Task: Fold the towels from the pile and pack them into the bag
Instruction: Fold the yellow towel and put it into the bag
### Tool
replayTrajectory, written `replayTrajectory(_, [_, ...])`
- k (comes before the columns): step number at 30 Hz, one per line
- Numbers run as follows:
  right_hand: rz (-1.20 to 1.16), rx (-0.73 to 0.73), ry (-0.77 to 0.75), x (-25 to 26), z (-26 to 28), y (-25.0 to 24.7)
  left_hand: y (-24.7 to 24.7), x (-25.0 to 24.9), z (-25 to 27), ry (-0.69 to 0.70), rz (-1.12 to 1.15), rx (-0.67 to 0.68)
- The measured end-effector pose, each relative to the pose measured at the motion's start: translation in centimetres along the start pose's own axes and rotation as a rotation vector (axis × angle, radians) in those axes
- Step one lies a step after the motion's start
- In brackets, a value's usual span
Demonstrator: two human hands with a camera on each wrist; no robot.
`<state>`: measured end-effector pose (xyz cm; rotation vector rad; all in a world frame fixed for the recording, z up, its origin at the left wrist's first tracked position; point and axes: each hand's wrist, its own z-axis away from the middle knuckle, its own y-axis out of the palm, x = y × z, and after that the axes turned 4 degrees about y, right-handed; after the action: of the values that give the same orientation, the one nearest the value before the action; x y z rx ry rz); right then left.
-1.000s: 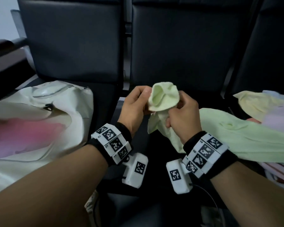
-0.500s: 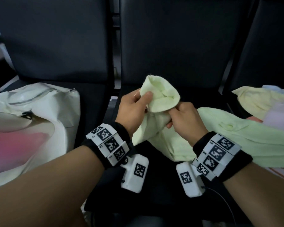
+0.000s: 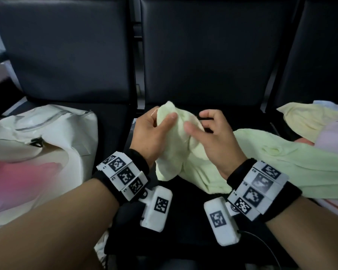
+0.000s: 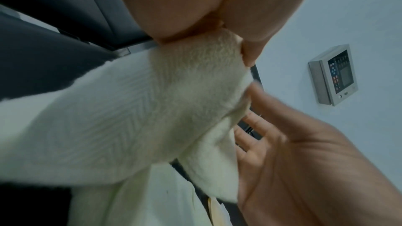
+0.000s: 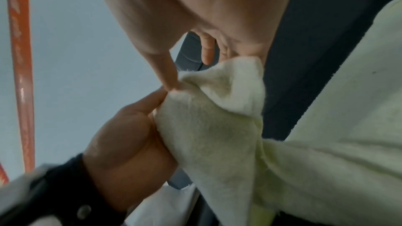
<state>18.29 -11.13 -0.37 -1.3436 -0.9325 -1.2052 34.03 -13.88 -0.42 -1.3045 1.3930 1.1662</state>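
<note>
- Two hands up over the middle black seat (image 3: 199,55), close together.
- Left hand (image 3: 150,133) pinches a bunched corner of the pale green towel (image 3: 176,145), thumb on top.
- Right hand (image 3: 213,137) has loose, spread fingers, just brushing the towel.
- Towel trails right toward the pile (image 3: 310,121); white bag (image 3: 66,129) sits left.
</note>
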Motion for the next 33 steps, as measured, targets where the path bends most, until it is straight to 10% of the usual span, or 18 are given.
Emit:
replayTrajectory(16, [0.048, 0.013, -0.054, 0.0, -0.5, 0.4, -0.3, 1.5, -0.7, 0.081, -0.22, -0.138])
replayTrajectory(33, [-0.165, -0.053, 0.046, 0.3, -1.1, -0.2, 0.1, 2.3, 0.1, 0.001, -0.43, 0.272])
